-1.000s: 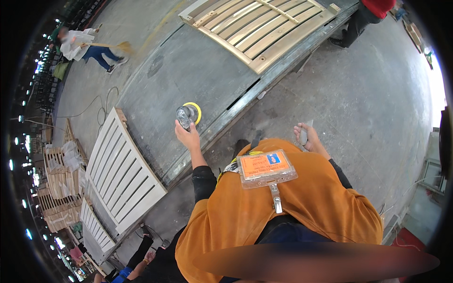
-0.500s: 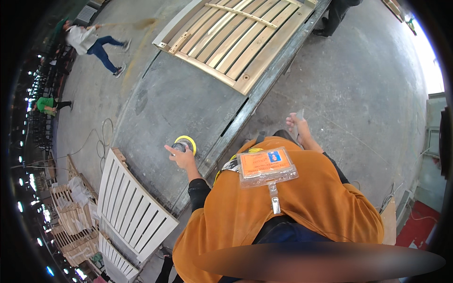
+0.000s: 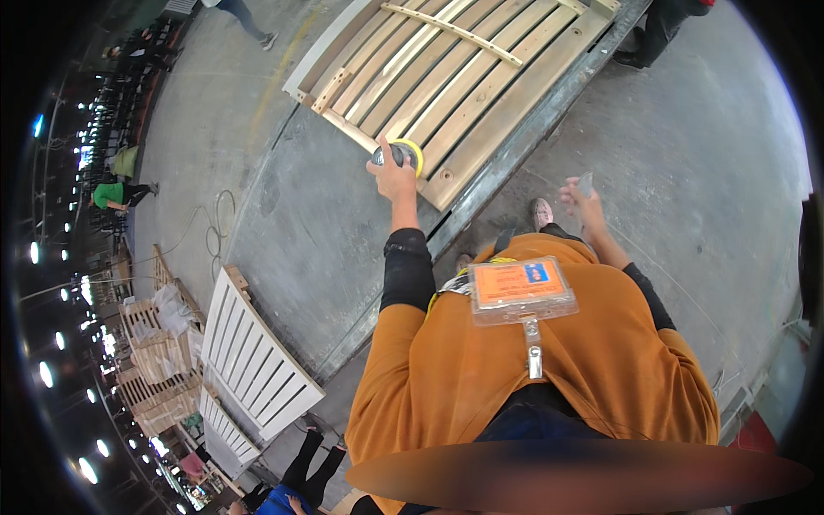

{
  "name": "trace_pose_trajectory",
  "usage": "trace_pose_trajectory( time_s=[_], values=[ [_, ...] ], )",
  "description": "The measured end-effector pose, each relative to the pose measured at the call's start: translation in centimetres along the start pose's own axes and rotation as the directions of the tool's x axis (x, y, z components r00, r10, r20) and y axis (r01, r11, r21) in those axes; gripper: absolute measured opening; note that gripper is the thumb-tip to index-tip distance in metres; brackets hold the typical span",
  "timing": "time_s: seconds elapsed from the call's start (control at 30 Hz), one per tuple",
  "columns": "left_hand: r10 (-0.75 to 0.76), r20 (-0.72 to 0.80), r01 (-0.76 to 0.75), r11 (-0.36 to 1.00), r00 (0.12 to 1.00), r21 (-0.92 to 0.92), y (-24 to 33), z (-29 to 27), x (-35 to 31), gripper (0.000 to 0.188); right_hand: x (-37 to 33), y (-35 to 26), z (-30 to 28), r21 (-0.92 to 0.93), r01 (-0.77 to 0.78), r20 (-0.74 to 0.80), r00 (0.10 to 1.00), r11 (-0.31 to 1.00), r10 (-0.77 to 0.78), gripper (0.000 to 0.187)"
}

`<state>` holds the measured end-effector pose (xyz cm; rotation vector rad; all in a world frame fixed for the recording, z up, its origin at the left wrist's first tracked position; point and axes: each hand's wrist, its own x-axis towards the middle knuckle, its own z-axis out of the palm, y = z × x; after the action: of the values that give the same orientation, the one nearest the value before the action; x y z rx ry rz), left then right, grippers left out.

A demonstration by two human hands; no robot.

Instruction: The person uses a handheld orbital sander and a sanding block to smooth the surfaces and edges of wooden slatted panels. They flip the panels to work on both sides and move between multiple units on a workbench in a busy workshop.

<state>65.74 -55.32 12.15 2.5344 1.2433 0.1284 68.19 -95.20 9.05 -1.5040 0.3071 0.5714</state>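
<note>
My left hand [image 3: 396, 182] is closed on a round sander [image 3: 418, 157] with a dark body and a yellow rim. The sander is at the near end rail of a slatted wooden panel [image 3: 481, 93]; whether its pad touches the wood I cannot tell. The panel is pale, unpainted wood and lies flat on a long grey worktable [image 3: 283, 249]. Off the table's right side, my right hand [image 3: 585, 204] is closed round a small, thin grey piece [image 3: 585, 183], perhaps a folded scrap, whose exact kind I cannot make out.
A white slatted panel [image 3: 256, 356] stands at the table's near left end, beside stacked wooden slatted pieces [image 3: 154, 365]. A cable [image 3: 219, 227] loops on the floor at left. One person [image 3: 661, 30] stands past the table's far right; another in blue [image 3: 287, 498] is at lower left.
My left hand has carried the sander forward and right from above the bare tabletop to the panel's near end. My right hand, still closed on the grey piece, sits slightly farther right in view.
</note>
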Motion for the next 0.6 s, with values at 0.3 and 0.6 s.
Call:
trace_pose_trajectory(
  time_s=[0.3, 0.6],
  values=[
    [-0.208, -0.129, 0.222, 0.969, 0.97, 0.107, 2.3, 1.5, 1.5, 0.078, 8.0, -5.7, -10.0, -0.049, -0.215, -0.142, 0.968, 0.975, 0.206, 0.042],
    [-0.319, -0.089, 0.327, 0.941, 0.943, 0.086, 3.4, 1.4, -5.7, 0.077, 11.1, -7.1, -8.5, -0.063, -0.195, 0.101, 0.974, 0.979, 0.201, 0.037]
  ],
)
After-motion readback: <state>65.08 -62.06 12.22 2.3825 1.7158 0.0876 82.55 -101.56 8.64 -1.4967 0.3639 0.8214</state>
